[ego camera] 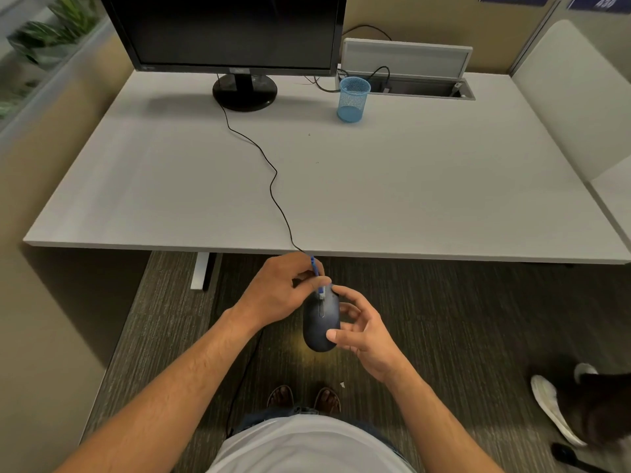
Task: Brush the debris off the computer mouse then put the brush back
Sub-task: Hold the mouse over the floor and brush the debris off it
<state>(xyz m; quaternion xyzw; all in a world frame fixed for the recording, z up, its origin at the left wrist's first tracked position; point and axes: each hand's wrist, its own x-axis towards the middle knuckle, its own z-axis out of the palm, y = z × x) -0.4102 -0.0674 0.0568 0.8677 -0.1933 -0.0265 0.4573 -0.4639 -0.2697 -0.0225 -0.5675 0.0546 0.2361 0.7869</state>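
A dark computer mouse (321, 324) is held in the air below the front edge of the white desk (375, 186), over the carpet. My right hand (363, 331) grips it from the right side, thumb on its rear. My left hand (283, 293) pinches a small blue brush (317, 273) whose pale tip touches the front of the mouse near the scroll wheel. The mouse's black cable (273, 186) runs up across the desk toward the monitor.
A blue mesh pen cup (353, 99) stands at the back of the desk, right of a black monitor (232, 32). An open cable tray (420, 87) lies behind the cup. Another person's white shoe (553, 407) shows at the lower right.
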